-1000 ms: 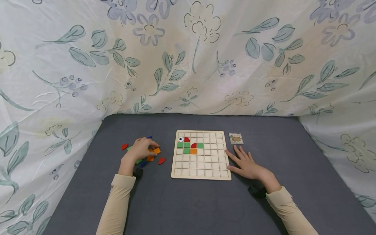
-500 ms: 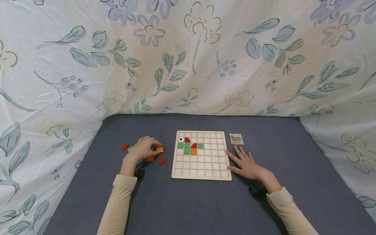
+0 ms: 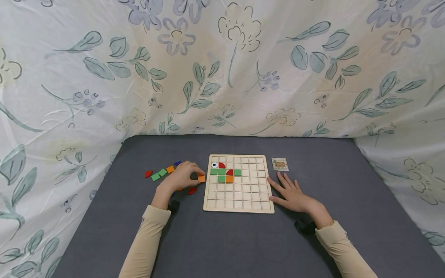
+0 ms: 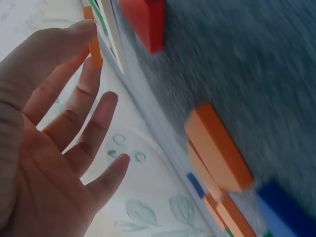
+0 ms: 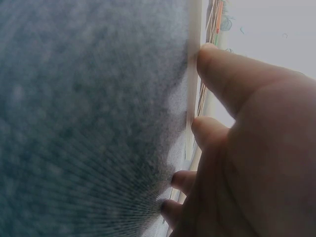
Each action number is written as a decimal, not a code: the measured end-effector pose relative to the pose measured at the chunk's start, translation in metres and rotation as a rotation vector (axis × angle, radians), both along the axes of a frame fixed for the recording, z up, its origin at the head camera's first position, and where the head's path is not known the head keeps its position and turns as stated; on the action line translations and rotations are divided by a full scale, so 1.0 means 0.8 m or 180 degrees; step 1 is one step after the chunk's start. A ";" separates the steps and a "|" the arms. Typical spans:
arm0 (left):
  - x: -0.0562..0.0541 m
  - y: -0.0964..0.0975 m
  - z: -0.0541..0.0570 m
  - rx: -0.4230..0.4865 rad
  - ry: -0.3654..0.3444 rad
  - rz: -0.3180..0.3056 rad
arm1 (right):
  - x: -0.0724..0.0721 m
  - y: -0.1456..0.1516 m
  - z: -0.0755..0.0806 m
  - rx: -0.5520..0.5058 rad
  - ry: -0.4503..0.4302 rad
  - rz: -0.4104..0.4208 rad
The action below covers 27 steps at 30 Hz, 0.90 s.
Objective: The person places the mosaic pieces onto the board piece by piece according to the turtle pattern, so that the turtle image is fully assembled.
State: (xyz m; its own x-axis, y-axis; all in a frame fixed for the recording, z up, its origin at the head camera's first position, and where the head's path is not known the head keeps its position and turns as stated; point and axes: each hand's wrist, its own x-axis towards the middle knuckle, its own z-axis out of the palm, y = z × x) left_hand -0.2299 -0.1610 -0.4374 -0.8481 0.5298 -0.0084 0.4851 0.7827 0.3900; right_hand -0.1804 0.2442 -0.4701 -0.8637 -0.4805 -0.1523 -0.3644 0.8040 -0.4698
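Observation:
Between thumb and fingers my left hand [image 3: 181,176] pinches an orange square tile [image 4: 95,42], held at the left edge of a wooden grid board [image 3: 240,197]. On that board's upper left lie an eye tile [image 3: 214,165], red quarter-round tiles [image 3: 221,165], several green squares [image 3: 221,178] and an orange square [image 3: 229,179]. My right hand [image 3: 291,194] is spread flat, thumb and a fingertip touching the board's right edge. In the right wrist view the thumb [image 5: 217,64] rests against that edge.
Loose tiles lie left of the board: green squares [image 3: 162,172], an orange one [image 3: 170,169], a blue one [image 3: 178,163] and red ones [image 3: 148,174]. A small patterned card [image 3: 279,164] lies beyond my right hand. A floral cloth [image 3: 222,77] hangs behind the table.
My left hand has moved right, from over the loose tiles toward the board, carrying the orange tile. Loose tiles it covered now show. The right hand has stayed in place.

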 end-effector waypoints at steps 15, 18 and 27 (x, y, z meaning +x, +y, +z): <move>-0.008 0.054 0.006 0.0124 -0.0054 -0.0306 | -0.002 0.003 -0.008 0.0084 -0.0004 -0.0007; -0.012 0.065 0.005 0.0182 -0.0069 -0.0377 | -0.001 0.003 -0.007 0.0038 0.0036 0.0009; -0.026 0.091 -0.004 0.0204 -0.0041 -0.0618 | 0.001 -0.003 0.001 0.0018 0.0017 -0.0032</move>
State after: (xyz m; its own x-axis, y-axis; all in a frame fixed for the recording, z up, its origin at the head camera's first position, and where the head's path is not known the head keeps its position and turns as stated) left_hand -0.2504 -0.0881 -0.4405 -0.7300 0.6831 0.0205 0.6191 0.6483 0.4431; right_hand -0.1795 0.2416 -0.4691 -0.8693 -0.4707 -0.1504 -0.3587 0.8104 -0.4632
